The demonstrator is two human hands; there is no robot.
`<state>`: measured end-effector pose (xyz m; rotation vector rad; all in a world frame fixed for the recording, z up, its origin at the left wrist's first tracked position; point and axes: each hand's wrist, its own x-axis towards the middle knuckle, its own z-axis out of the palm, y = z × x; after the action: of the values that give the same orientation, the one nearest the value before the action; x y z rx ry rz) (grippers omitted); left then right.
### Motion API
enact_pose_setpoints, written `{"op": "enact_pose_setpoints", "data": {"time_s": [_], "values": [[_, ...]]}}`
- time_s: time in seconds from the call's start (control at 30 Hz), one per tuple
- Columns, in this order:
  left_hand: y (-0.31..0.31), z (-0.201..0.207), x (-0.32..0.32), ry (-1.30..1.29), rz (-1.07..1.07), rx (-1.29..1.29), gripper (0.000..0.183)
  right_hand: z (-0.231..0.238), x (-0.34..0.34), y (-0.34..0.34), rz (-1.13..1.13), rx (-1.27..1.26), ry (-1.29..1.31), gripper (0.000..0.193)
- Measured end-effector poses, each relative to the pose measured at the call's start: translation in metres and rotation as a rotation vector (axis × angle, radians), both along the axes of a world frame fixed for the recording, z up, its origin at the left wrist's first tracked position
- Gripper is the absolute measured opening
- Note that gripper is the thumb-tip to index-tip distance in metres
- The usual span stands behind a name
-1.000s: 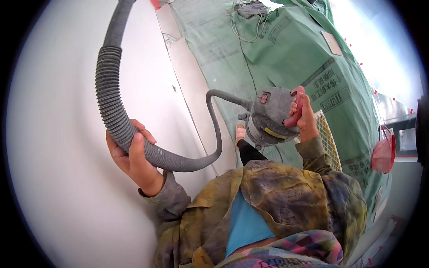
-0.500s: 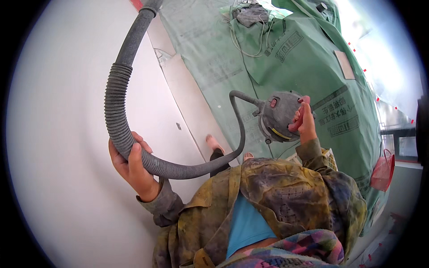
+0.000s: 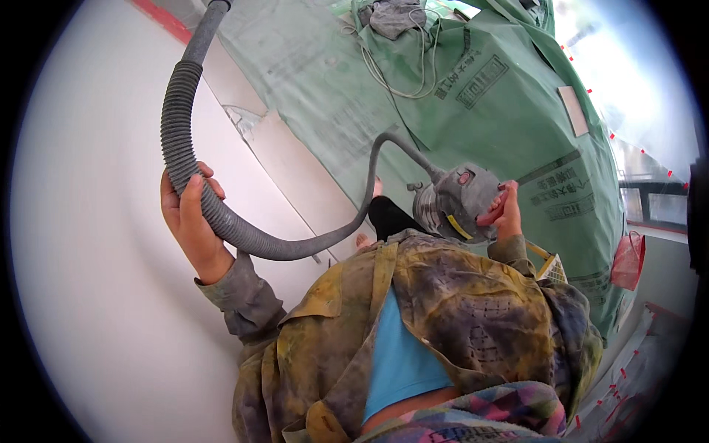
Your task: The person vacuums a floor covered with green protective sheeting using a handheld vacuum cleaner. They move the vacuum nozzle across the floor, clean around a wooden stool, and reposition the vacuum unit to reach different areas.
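Observation:
My left hand [image 3: 193, 225] is wrapped round a grey ribbed vacuum hose [image 3: 281, 249], its thumb on the near side. From there the hose runs up to a smoother dark tube [image 3: 203, 35] at the upper left. Its other end curves across in front of my body and joins the top of a dusty grey canister vacuum cleaner [image 3: 459, 193]. My right hand [image 3: 509, 214] is closed round the red handle [image 3: 489, 217] on the vacuum's lid. The canister hangs tilted beside my right hip, its lower part partly hidden by my jacket.
A white wall [image 3: 96, 244] stands close on the left. Green protective sheeting [image 3: 310, 81] covers the floor, with cables [image 3: 391, 87] and a grey cloth [image 3: 395, 18] on it. A yellow crate [image 3: 550, 267] and a red bag [image 3: 628, 261] are at the right.
Both hands keep their holds. My left hand and the hose have shifted up and left in view. The vacuum has swung a little left and tilted; my feet have moved.

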<state>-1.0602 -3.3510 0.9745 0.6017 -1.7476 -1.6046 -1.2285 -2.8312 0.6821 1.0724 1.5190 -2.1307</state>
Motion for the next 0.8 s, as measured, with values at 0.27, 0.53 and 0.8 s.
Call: {"op": "enact_pose_setpoints", "data": {"time_s": [0.27,0.53,0.8], "values": [[-0.155,-0.016,-0.123,-0.186,0.080,-0.160,0.017,-0.077,-0.119,-0.138,-0.116,-0.053,-0.108,0.028],[-0.314,-0.018,-0.226,-0.214,0.139,-0.311,0.019,-0.094,-0.252,-0.274,-0.139,0.001,-0.060,0.030],[-0.528,-0.051,-0.371,-0.091,0.107,-0.186,0.020,-0.097,-0.373,-0.439,-0.259,0.023,0.053,0.032]]}}
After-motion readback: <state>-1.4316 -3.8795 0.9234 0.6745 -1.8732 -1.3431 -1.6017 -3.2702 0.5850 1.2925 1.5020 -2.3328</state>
